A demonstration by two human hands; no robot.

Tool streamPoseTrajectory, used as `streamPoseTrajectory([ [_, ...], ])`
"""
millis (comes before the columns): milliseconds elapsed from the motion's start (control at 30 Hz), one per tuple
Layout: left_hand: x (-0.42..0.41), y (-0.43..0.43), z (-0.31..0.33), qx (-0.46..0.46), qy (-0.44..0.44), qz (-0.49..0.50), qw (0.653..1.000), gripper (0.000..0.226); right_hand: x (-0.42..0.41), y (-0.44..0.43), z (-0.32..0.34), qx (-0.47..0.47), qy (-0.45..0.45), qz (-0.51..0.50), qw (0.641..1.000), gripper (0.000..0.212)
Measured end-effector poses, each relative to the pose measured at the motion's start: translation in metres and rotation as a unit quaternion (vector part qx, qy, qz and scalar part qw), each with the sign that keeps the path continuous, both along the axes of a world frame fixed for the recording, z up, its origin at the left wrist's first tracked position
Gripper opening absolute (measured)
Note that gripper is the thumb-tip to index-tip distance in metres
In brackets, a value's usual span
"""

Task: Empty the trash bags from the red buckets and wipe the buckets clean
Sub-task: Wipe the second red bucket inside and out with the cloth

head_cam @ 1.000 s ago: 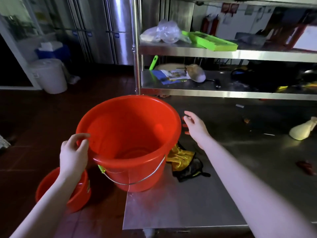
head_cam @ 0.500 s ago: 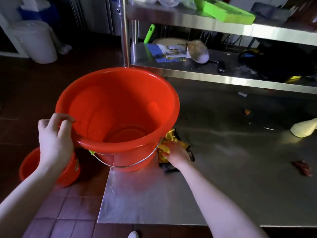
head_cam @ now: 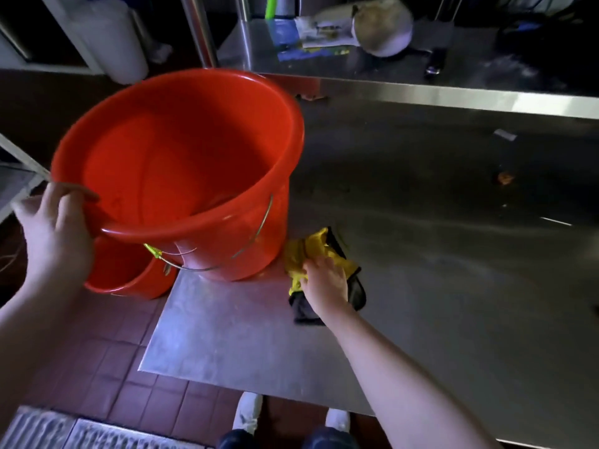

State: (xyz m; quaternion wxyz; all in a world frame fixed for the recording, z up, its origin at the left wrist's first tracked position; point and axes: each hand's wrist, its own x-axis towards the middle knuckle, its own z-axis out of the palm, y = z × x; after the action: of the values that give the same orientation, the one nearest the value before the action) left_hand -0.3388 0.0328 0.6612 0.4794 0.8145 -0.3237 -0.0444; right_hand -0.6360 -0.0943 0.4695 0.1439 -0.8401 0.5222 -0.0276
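A large empty red bucket (head_cam: 181, 163) with a wire handle stands tilted toward me on the left corner of the steel table (head_cam: 421, 254). My left hand (head_cam: 56, 234) grips its near-left rim, fingers hooked inside. My right hand (head_cam: 325, 280) lies on a crumpled yellow and black cloth (head_cam: 321, 254) beside the bucket's base, fingers curled into the fabric. On the floor below the table corner sits a second red bucket (head_cam: 126, 273), mostly hidden by the first.
A lower steel shelf (head_cam: 421, 79) behind the table holds papers, a round pot (head_cam: 382, 27) and dark items. A white bin (head_cam: 110, 37) stands on the floor at the back left. Red floor tiles and a floor grate (head_cam: 81, 429) lie below. Small scraps dot the table.
My right hand went from the bucket's right side down onto the cloth and closed on it. The bucket has tipped toward me under my left hand. The view dipped downward.
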Motion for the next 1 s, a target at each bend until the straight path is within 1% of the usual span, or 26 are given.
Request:
streamPoseTrajectory([
  [33,-0.010,-0.004,0.000,0.001,0.006,-0.005,1.000,0.020,-0.015,0.009,-0.002,-0.011,-0.008,0.018,1.000,0.021],
  [100,-0.032,-0.008,0.001,0.060,-0.032,-0.008,0.998,0.017,-0.050,0.024,0.000,-0.023,-0.023,0.021,0.999,0.017],
  [133,-0.044,-0.009,0.004,0.110,-0.068,-0.019,0.991,0.016,-0.065,0.031,0.000,-0.028,-0.034,0.023,0.999,0.017],
  [167,-0.053,-0.011,0.005,0.137,-0.126,-0.032,0.982,0.016,-0.081,0.036,-0.002,-0.041,-0.034,0.021,0.998,0.019],
  [200,-0.062,-0.012,0.007,0.165,-0.200,-0.059,0.964,0.019,-0.095,0.039,-0.004,-0.028,-0.041,0.018,0.999,0.018],
  [233,-0.073,-0.014,0.008,0.165,-0.229,-0.081,0.956,0.026,-0.109,0.039,-0.004,-0.010,-0.048,0.013,0.999,0.017],
  [300,-0.097,-0.019,0.014,0.150,-0.231,-0.118,0.954,0.045,-0.131,0.036,0.000,0.019,-0.095,-0.005,0.995,0.019],
  [367,-0.115,-0.023,0.010,0.158,-0.281,-0.142,0.936,0.052,-0.142,0.031,0.017,0.033,-0.171,-0.052,0.983,0.019],
  [400,-0.122,-0.025,0.010,0.158,-0.301,-0.152,0.928,0.052,-0.145,0.028,0.030,0.035,-0.220,-0.081,0.972,0.019],
  [500,-0.142,-0.032,0.013,0.132,-0.273,-0.161,0.939,0.051,-0.147,0.015,0.082,0.024,-0.368,-0.148,0.918,0.017],
  [567,-0.154,-0.035,0.016,0.144,-0.290,-0.180,0.929,0.052,-0.148,0.007,0.123,0.022,-0.451,-0.168,0.876,0.014],
  [667,-0.169,-0.035,0.021,0.140,-0.298,-0.221,0.918,0.050,-0.146,0.000,0.191,0.017,-0.592,-0.153,0.791,0.012],
  [700,-0.176,-0.035,0.022,0.134,-0.303,-0.233,0.914,0.048,-0.144,-0.002,0.212,0.008,-0.615,-0.139,0.776,0.011],
  [733,-0.182,-0.034,0.024,0.134,-0.307,-0.246,0.909,0.048,-0.141,-0.004,0.230,-0.004,-0.624,-0.122,0.772,0.010],
  [800,-0.193,-0.036,0.027,0.141,-0.316,-0.280,0.896,0.051,-0.131,-0.007,0.257,-0.036,-0.610,-0.086,0.787,0.014],
  [867,-0.197,-0.039,0.031,0.136,-0.307,-0.319,0.886,0.051,-0.117,-0.008,0.270,-0.075,-0.573,-0.043,0.815,0.016],
  [933,-0.191,-0.042,0.038,0.097,-0.281,-0.367,0.881,0.042,-0.100,-0.002,0.270,-0.110,-0.488,0.021,0.866,0.018],
  [1000,-0.175,-0.040,0.050,0.050,-0.258,-0.394,0.880,0.034,-0.087,0.006,0.256,-0.133,-0.356,0.104,0.919,0.021],
])
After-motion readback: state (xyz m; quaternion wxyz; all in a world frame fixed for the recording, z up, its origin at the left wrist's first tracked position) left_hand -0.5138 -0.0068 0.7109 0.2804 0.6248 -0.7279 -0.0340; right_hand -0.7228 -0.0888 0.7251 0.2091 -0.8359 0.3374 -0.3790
